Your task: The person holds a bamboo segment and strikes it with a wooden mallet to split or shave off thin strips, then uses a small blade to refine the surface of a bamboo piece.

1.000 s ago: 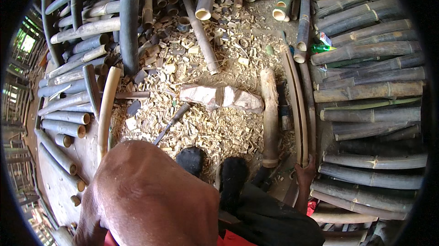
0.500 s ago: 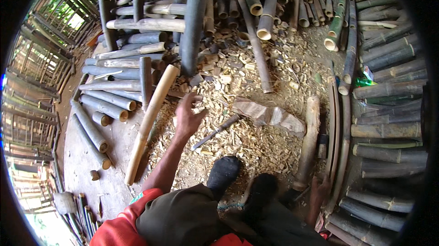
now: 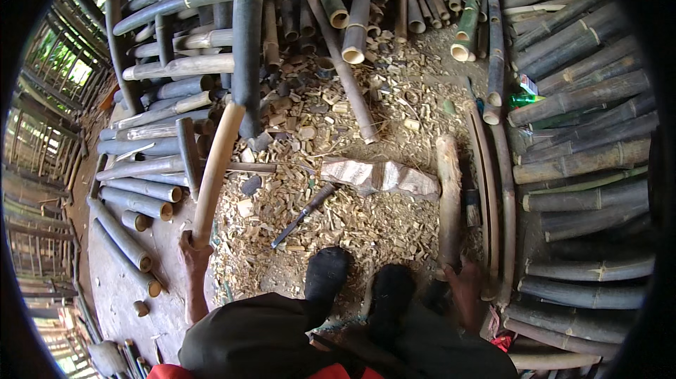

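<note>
My left hand (image 3: 195,261) is closed round the lower end of a pale, peeled bamboo pole (image 3: 219,175), which leans up and away, its top beside a dark upright bamboo post. At the lower right my right hand (image 3: 465,286) has its fingers at the near end of a thick, rough-barked log (image 3: 448,196) and appears to grip it; part of the hand is in shadow. Between my hands, on the wood chips, lies a chisel-like tool (image 3: 303,216) with a dark handle and a flat metal blade. Beyond it rests a notched pale wood block (image 3: 380,176), its right end near the log.
Wood chips (image 3: 282,189) cover the ground around my dark-socked feet (image 3: 328,272). Cut bamboo lengths (image 3: 134,196) lie at the left beside a bamboo rack (image 3: 248,48). More bamboo (image 3: 584,199) is stacked along the right, near long thin poles (image 3: 501,196) and a green bottle (image 3: 524,99).
My left hand has come down and left from above the chips and closed on the peeled pole. My right hand has moved to the log's near end. The whole view has shifted.
</note>
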`<state>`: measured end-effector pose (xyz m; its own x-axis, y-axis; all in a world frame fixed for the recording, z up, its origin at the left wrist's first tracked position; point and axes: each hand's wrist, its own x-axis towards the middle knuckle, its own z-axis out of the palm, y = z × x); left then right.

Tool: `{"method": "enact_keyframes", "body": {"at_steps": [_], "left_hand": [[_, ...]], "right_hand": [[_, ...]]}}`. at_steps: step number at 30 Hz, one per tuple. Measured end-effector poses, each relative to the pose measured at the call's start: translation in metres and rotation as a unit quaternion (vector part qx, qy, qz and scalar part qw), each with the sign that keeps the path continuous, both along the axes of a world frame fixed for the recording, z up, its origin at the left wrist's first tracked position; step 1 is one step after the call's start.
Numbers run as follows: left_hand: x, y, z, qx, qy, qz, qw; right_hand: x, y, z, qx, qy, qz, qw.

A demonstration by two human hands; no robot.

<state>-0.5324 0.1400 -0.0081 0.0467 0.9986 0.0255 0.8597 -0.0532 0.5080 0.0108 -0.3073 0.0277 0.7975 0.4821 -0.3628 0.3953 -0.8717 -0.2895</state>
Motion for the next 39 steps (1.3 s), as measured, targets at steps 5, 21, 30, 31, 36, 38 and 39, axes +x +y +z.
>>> {"method": "enact_keyframes", "body": {"at_steps": [5, 21, 30, 31, 36, 38, 39], "left_hand": [[0.126, -0.001, 0.109, -0.187, -0.19, -0.103, 0.958], [0.394, -0.087, 0.056, -0.485, -0.552, -0.241, 0.634], [0.361, -0.137, -0.019, -0.367, -0.365, -0.22, 0.827], [0.362, -0.135, -0.019, -0.433, -0.378, -0.218, 0.789], [0.371, -0.134, -0.012, -0.377, -0.295, -0.241, 0.844], [0.384, -0.142, 0.008, -0.289, -0.167, -0.241, 0.911], [0.386, -0.143, 0.011, -0.316, -0.187, -0.252, 0.895]], "right_hand": [[-0.003, 0.032, 0.027, -0.098, 0.052, 0.003, 0.994], [0.054, 0.225, -0.021, 0.03, -0.16, 0.317, 0.934], [0.004, 0.18, 0.044, 0.087, -0.128, 0.025, 0.988], [0.004, 0.164, 0.041, 0.048, -0.114, -0.009, 0.992], [-0.005, 0.116, 0.016, -0.053, -0.015, -0.032, 0.998], [0.005, 0.094, -0.004, 0.0, -0.04, -0.024, 0.999], [0.01, 0.084, -0.014, 0.03, -0.053, -0.019, 0.998]]}}
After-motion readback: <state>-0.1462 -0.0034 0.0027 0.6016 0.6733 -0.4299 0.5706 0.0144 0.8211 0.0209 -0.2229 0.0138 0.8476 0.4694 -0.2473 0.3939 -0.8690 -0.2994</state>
